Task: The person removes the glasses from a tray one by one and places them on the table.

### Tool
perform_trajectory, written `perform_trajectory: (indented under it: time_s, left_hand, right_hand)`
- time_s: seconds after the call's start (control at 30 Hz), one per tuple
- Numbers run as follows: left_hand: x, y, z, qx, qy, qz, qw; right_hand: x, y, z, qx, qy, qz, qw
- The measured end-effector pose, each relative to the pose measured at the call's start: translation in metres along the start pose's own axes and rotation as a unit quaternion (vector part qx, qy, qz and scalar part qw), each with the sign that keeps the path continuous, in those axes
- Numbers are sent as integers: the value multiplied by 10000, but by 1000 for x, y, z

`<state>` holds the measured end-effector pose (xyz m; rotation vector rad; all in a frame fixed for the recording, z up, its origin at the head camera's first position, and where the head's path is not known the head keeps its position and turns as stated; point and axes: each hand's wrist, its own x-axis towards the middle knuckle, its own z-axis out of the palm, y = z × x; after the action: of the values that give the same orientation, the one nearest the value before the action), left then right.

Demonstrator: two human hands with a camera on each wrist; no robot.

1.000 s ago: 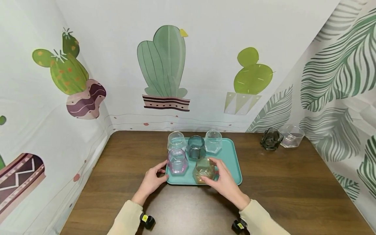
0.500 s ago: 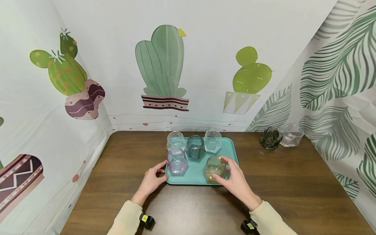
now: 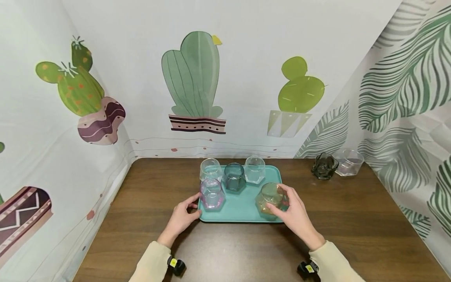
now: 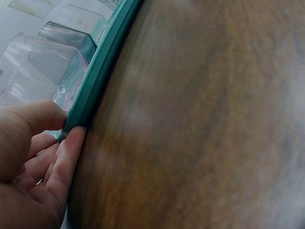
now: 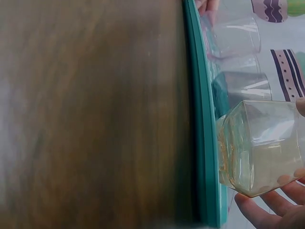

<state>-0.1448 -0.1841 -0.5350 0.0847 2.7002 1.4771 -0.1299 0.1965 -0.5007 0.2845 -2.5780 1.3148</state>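
Note:
My right hand [image 3: 296,213] holds an amber faceted glass [image 3: 270,194] at the front right of a teal tray [image 3: 234,209], thumb in front and fingers around the far side. In the right wrist view the amber glass [image 5: 267,143] stands just inside the tray's rim [image 5: 205,138]. At the tray's left edge my left hand [image 3: 181,215] pinches the rim near the front corner. The left wrist view has that thumb [image 4: 40,114] by the rim [image 4: 102,67]. Beside it, a pink-tinted glass [image 3: 212,197] stands on the tray.
A smoky blue glass [image 3: 234,178] and two clear glasses, left [image 3: 210,171] and right [image 3: 255,172], stand along the tray's back. On the wooden table [image 3: 225,250], at the far right, are a dark glass [image 3: 325,167] and another clear glass [image 3: 350,164]. A printed wall cloth rises behind.
The right hand has moved the amber glass rightward across the tray, from the middle front to the right side. My left hand stays on the tray's edge; the other glasses keep their places.

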Motion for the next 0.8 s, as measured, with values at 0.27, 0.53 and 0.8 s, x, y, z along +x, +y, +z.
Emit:
perform_trajectory:
  time_s: [0.27,0.53,0.8]
  left_hand:
    - [0,-1,0,-34,20,22,10000]
    - [-1,-1,0,-23,35,52,10000]
    - [0,-1,0,-24,29,92,10000]
  right_hand:
    - [4,11,-12,-146,191,83,9997]
    - [10,21,-26,-346,495,60,9982]
    - [18,27,-43,-351,603,134,9975]
